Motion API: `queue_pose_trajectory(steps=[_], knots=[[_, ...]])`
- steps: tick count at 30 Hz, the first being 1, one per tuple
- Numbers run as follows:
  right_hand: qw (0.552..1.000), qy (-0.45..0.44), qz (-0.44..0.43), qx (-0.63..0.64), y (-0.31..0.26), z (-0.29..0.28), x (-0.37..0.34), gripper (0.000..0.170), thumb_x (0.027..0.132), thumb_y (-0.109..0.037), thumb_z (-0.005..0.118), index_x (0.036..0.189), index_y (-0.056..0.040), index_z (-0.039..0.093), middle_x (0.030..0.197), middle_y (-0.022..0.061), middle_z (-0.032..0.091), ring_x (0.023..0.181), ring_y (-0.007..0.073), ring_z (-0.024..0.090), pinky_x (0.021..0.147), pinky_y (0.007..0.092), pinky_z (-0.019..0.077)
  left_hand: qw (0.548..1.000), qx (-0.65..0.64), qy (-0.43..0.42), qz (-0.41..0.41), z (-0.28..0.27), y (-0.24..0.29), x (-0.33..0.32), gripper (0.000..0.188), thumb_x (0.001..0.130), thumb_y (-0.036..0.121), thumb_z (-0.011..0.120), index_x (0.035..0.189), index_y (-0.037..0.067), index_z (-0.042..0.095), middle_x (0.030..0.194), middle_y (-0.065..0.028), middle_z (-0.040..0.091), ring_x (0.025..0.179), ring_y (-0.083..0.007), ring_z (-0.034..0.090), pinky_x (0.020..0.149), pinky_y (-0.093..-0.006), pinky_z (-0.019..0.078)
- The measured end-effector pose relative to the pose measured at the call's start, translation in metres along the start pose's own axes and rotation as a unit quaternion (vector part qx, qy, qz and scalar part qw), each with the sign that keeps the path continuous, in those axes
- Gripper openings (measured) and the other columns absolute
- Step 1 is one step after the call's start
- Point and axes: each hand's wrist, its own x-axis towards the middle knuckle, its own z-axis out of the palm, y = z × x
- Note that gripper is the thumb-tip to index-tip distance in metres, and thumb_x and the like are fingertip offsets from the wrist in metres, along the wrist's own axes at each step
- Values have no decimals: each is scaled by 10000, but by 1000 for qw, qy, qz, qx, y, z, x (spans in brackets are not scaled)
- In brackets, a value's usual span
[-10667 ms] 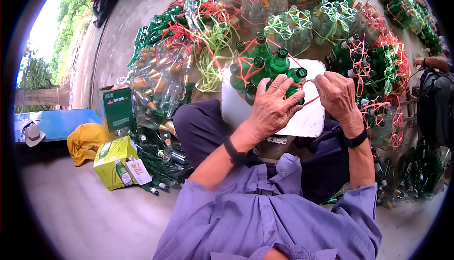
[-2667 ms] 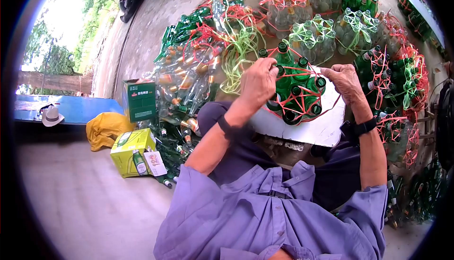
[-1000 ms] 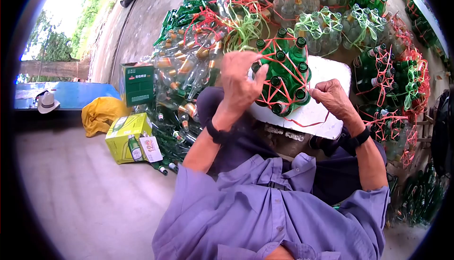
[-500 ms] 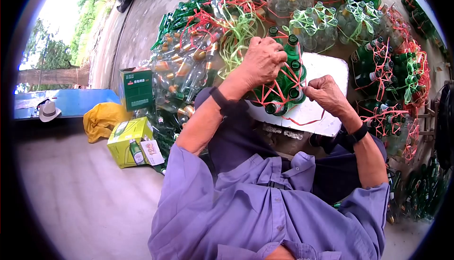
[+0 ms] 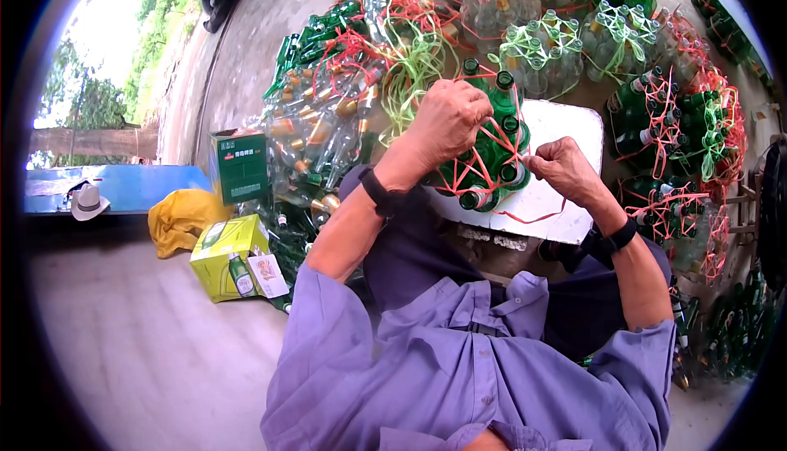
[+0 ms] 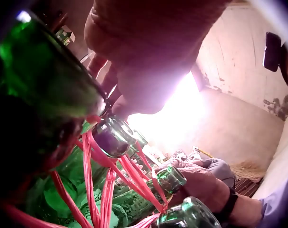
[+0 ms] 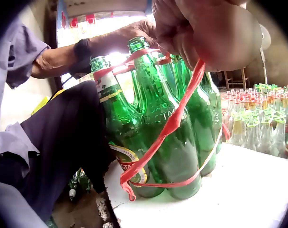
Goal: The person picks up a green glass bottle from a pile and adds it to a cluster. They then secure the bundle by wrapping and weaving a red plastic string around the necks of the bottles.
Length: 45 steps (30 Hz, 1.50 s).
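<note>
A bundle of green bottles (image 5: 507, 107) stands upright on a white board (image 5: 574, 123), red strap (image 7: 175, 118) laced round the necks and low round the sides. My left hand (image 5: 453, 119) is over the bottle tops on the left, fingers curled at the strap; its fingertips are partly hidden. In the left wrist view that hand (image 6: 144, 57) is right above a bottle mouth (image 6: 113, 135) with strap round its neck. My right hand (image 5: 566, 170), at the bundle's right side, pinches a strap; the right wrist view shows the strap running down from this hand (image 7: 196, 33).
Strapped bottle bundles (image 5: 541, 49) stand beyond and right of the board. Loose bottles (image 5: 311, 123) are heaped at left, beside green and yellow strapping (image 5: 410, 66). A green box (image 5: 239, 164), a yellow-green carton (image 5: 234, 258) and a yellow cloth (image 5: 180, 221) lie further left.
Earlier my left hand was spread on the tops; it later lifted left, then came back with fingers curled. Strap now crosses more necks. My right hand has moved down and stays near the bundle's right.
</note>
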Motion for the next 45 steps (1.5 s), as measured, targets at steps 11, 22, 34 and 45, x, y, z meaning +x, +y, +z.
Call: queue_pose_trajectory(steps=[11,22,34,45], knots=[[999,-9,2,-42,4,3,4,380,864,-181,653,595,57,531,481,39,364,486,100,364,474,360,355,998,50,-25,22,-3,-9,8,86,787,92,728,870,90,707,967,-15,712,973,-233,669,877,-399,492],[999,-12,-13,-43,-14,2,-2,380,830,-167,655,616,81,462,508,79,299,495,138,328,483,402,325,975,-90,167,-118,-44,-25,-13,411,825,45,765,1229,46,685,1178,-132,713,1082,-260,677,910,-351,535],[999,-16,-1,-49,-5,3,2,372,836,-154,637,572,59,482,474,42,334,472,106,344,460,364,328,931,-189,76,-304,-24,-8,-33,162,924,150,708,1003,14,749,805,-80,757,737,-121,713,669,-274,551],[997,-26,14,-64,-9,5,2,366,844,-174,661,603,69,532,477,63,349,475,119,363,470,381,352,996,83,-22,-29,0,7,6,230,777,238,774,967,120,721,966,-47,632,998,-258,556,864,-413,445]])
